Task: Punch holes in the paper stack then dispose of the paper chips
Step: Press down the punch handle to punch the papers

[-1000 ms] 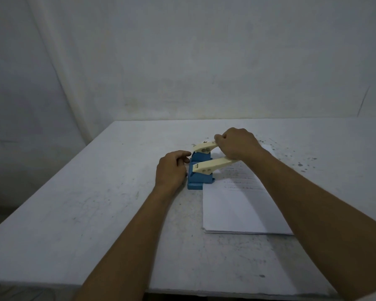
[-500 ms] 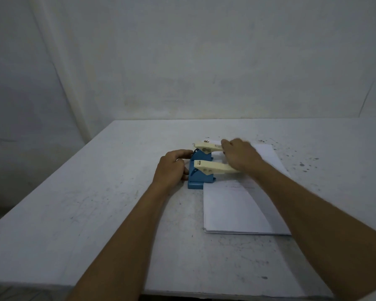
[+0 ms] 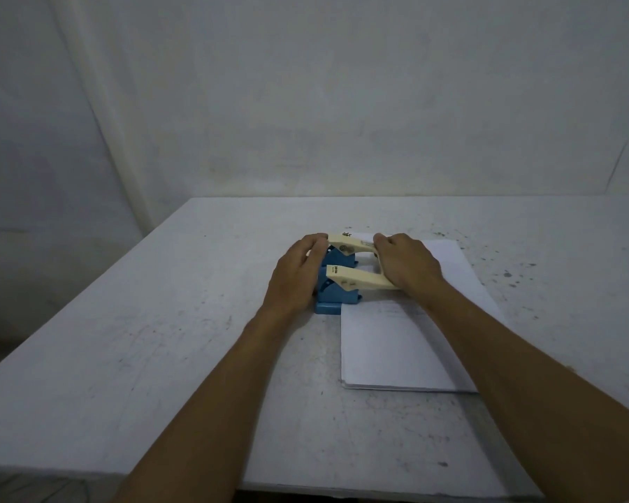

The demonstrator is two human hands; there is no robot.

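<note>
A blue hole punch (image 3: 336,295) with a cream forked lever (image 3: 356,281) stands on the white table (image 3: 160,339). The left edge of a white paper stack (image 3: 389,350) is slid into its slot. My right hand (image 3: 405,265) lies over the far end of the lever, gripping it and holding it low above the paper. My left hand (image 3: 296,274) wraps the punch's left side, fingers against the blue body and the lever's hinge end.
Dark specks dot the table top at the far right (image 3: 512,274). A bare wall rises behind the table. The table's near edge runs along the bottom of the view, with floor showing at the lower left.
My right hand has pushed the lever down from its raised tilt to nearly flat over the paper. My left hand has shifted forward along the punch's side.
</note>
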